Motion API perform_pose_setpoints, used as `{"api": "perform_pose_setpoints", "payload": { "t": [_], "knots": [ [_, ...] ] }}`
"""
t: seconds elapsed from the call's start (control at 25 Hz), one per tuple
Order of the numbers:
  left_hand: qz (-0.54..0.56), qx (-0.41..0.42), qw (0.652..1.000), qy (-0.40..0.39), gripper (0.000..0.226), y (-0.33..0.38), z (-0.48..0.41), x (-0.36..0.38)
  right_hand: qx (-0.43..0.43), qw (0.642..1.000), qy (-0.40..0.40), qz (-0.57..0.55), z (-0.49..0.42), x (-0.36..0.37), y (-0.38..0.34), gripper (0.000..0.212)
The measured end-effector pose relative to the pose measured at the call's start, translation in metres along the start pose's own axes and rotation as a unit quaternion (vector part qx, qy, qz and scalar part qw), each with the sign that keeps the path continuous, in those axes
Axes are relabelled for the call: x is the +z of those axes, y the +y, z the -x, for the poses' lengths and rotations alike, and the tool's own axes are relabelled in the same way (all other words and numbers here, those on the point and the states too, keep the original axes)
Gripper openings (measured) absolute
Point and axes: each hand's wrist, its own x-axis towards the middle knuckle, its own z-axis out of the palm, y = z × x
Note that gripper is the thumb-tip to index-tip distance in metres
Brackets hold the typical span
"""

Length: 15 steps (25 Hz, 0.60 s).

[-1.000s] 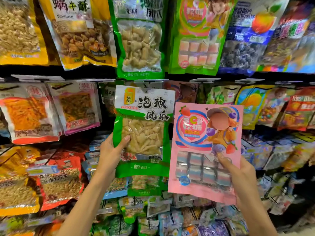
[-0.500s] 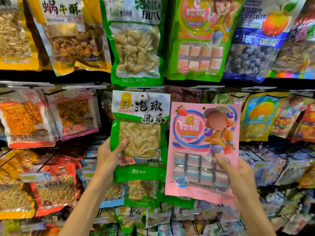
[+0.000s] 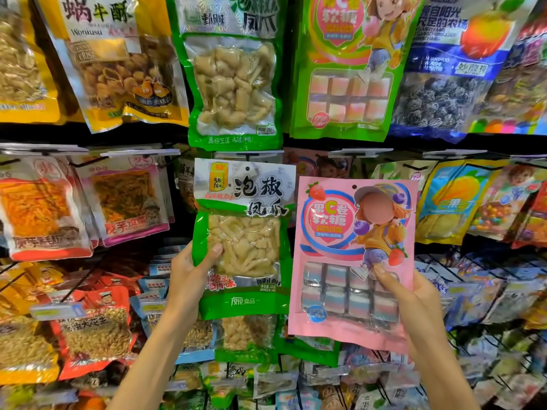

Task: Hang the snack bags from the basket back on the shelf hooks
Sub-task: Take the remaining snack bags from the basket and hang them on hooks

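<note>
Shop shelf [image 3: 503, 143] is crowded with hanging snack packs [image 3: 233, 84]. Before it, a green bag [image 3: 245, 232] is gripped by the left hand [image 3: 189, 273], a pink bag [image 3: 352, 261] by the right hand [image 3: 414, 300].

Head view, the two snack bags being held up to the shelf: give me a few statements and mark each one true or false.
1. The left hand grips the green bag at its left edge. True.
2. The right hand holds a blue bag. False: it holds the pink bag, thumb on the front.
3. The pink bag has a small hang hole near its top edge. True.
4. Both hands share one bag. False: each hand holds its own bag, side by side.
5. Another green window bag hangs in the row above the held green bag. True.
</note>
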Motion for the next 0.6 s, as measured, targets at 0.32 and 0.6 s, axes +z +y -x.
{"api": "perform_pose_setpoints", "payload": {
  "t": [0.32,0.6],
  "knots": [
    [0.0,0.013,1.0,0.002,0.018,0.002,-0.004,0.003,-0.015,1.0,-0.009,-0.003,-0.008,0.003,0.002,0.017],
    [0.005,0.014,1.0,-0.012,0.021,-0.004,-0.017,0.009,-0.006,0.999,-0.012,-0.03,-0.031,0.011,0.001,0.016]
  ]
}}
